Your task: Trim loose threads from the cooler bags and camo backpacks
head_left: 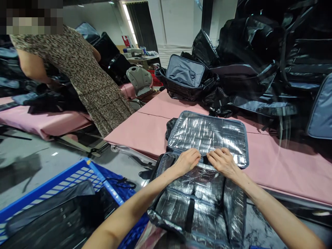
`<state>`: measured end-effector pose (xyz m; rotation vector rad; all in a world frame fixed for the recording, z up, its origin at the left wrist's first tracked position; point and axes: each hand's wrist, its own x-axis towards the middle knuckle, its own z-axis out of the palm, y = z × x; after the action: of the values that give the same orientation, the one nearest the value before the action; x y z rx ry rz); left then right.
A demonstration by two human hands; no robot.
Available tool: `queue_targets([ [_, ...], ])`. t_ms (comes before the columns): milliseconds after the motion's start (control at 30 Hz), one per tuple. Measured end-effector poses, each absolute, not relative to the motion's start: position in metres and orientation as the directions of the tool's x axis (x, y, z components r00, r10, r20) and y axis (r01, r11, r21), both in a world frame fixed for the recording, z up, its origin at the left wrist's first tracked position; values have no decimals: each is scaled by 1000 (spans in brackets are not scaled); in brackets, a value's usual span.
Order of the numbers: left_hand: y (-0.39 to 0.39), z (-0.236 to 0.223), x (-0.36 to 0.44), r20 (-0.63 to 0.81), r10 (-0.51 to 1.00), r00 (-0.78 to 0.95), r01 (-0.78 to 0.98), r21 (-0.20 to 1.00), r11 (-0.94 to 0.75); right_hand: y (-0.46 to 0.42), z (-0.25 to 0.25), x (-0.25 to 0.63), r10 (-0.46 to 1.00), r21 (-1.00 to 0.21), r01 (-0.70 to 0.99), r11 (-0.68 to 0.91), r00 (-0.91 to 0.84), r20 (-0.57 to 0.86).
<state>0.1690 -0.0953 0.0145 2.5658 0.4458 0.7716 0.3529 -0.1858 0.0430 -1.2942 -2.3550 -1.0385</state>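
An opened black bag (pixel 207 214) with a shiny silver lining lies in front of me, partly over the table's edge. Its silver-lined lid (pixel 207 133) with grey-blue edging is folded back onto the pink tabletop. My left hand (pixel 188 160) is closed, pinching the bag along the seam between lid and body. Just to the right, my right hand (pixel 221 160) is closed on the same edge. A short dark strip shows between the two hands. Inside the bag runs a black strap (pixel 190 214) over the lining. My fingertips hide exactly what they pinch.
Black bags with grey linings (pixel 185 72) are heaped along the back and right of the pink table (pixel 145 128). A blue plastic basket (pixel 49 181) holding black bags stands at lower left. A person in a patterned dress (pixel 85 69) stands at another pink table. Behind is a grey chair (pixel 140 81).
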Motion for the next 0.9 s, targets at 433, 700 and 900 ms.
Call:
queue_targets([
  [433,-58,31,156,153,513,845,443,339,-830,-184,34,353,681,369,876,311,-476,556],
  [700,-35,43,167,-44,482,875,442,478,-759,-172,43,343,691,388,872,299,-478,543],
  [900,-29,42,169,-98,486,869,456,542,-706,-173,46,343,688,387,868,310,-486,539],
])
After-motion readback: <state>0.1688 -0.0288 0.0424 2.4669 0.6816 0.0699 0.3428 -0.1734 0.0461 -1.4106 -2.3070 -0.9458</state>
